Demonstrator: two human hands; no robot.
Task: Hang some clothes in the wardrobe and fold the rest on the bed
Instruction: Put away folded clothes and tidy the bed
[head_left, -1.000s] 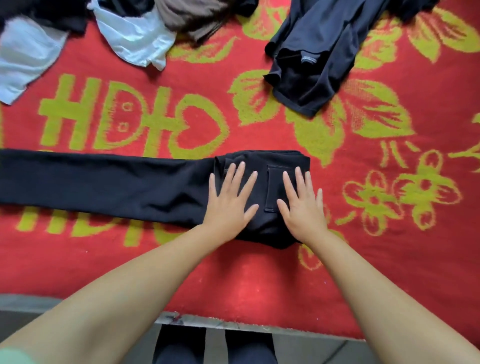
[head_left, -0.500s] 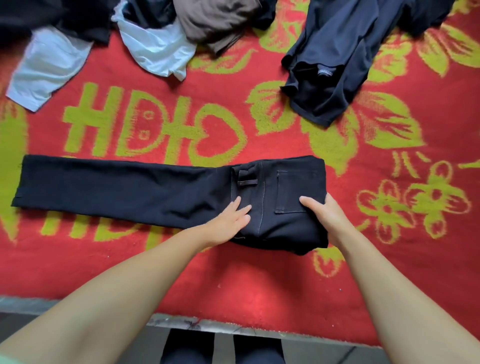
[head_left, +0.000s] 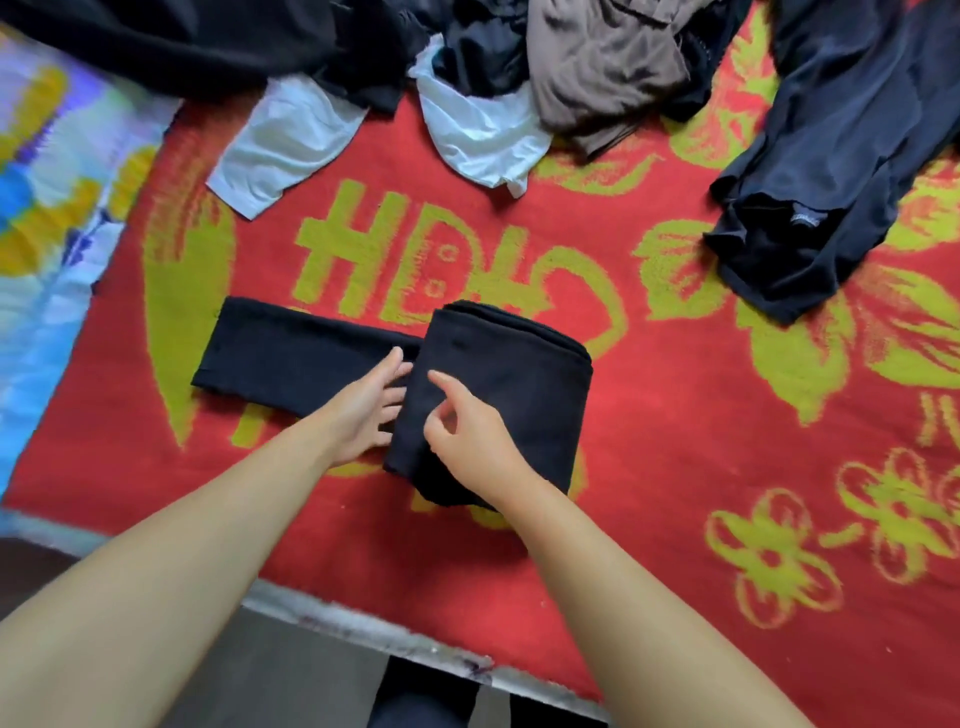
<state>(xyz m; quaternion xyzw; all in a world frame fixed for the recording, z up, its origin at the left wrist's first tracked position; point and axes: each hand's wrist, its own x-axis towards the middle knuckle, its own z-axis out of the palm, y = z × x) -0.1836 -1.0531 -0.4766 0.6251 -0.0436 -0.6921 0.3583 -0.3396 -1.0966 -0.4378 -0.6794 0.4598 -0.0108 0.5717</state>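
Red blanket bears folded black trousers beneath loosely curled right hand, flat left hand alongside.

Folded trousers on blanket (clothes pile behind, shirt far right)

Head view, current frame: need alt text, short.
Two bare hands fold black trousers on a red blanket with yellow-green flowers and letters: the left hand lies flat on the unfolded leg, the right hand rests on the folded-over part. Unfolded white, brown and dark navy clothes lie along the far side.
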